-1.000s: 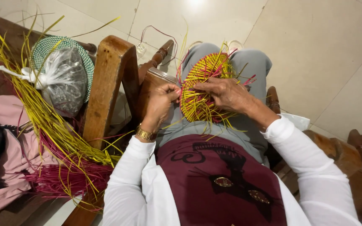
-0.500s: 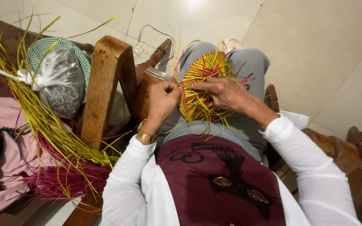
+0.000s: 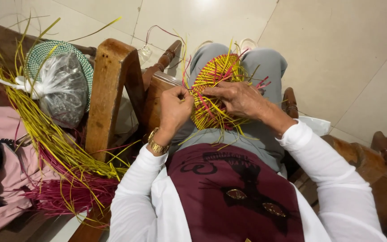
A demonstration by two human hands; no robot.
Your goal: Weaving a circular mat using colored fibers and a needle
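A round woven piece [image 3: 216, 76] of yellow and magenta strips rests on my lap, on grey trousers. My left hand [image 3: 174, 110], with a gold watch at the wrist, pinches a strip at the piece's left edge. Lying flat across the weave's middle, my right hand [image 3: 238, 98] presses on it, fingers pointing left. Loose strip ends stick out all around the weave. The part of the weave under my right hand is hidden.
A bundle of yellow strips [image 3: 45, 134] and magenta strips [image 3: 68, 192] lies on the left. A clear plastic bag [image 3: 63, 89] sits on a green woven disc [image 3: 39, 54]. A wooden armrest [image 3: 108, 94] stands between. Pink cloth [image 3: 1, 134] at far left; tiled floor [image 3: 337, 45] beyond.
My left hand has shifted slightly right and up to the weave's left edge, pinching a strip. My right hand stays on the weave.
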